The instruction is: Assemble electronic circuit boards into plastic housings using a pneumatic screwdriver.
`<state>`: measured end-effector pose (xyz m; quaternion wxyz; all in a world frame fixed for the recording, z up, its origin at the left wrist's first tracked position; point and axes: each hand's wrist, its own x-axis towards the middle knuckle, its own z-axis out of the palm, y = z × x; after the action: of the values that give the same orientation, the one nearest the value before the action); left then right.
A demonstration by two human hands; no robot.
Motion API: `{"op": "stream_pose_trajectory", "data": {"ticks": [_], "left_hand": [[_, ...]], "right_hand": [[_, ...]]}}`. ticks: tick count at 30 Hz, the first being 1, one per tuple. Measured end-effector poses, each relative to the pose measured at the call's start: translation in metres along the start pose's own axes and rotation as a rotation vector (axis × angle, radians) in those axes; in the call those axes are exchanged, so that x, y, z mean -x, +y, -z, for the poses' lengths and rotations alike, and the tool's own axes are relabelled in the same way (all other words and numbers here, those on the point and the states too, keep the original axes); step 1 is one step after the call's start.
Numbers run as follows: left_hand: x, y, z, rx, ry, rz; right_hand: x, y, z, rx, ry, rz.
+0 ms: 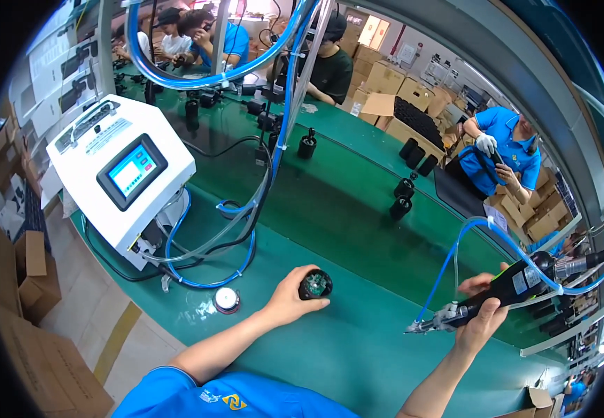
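The fingers of the left hand (289, 299) grasp a black cylindrical housing (315, 284), curled around its side; its open end faces up, showing greenish parts inside. Whether it touches the green desk (365, 355) is unclear. To its right, the fingers of the right hand (482, 322) wrap a black handheld tool (511, 287), its metal tip pointing left, apart from the housing. A round white-topped piece (227, 299) lies left of the left hand. Beyond it stands a white machine (79, 150) with a lit screen (133, 172). Farther off are upright black cylinders (307, 145), a co-worker in blue (525, 157) and cardboard boxes (384, 78).
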<state>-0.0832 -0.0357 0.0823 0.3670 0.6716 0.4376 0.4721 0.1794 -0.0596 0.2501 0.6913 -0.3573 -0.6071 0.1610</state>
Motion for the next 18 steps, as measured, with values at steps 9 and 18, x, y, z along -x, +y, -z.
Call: {"op": "stream_pose_trajectory", "data": {"ticks": [9, 18], "left_hand": [[-0.025, -0.02, -0.013, 1.201, 0.17, 0.346], [-0.035, -0.046, -0.005, 1.617, 0.125, 0.405]], "right_hand": [[0.102, -0.022, -0.068, 0.058, -0.106, 0.535], [0.128, 0.114, -0.155, 0.141, -0.335, -0.481]]}}
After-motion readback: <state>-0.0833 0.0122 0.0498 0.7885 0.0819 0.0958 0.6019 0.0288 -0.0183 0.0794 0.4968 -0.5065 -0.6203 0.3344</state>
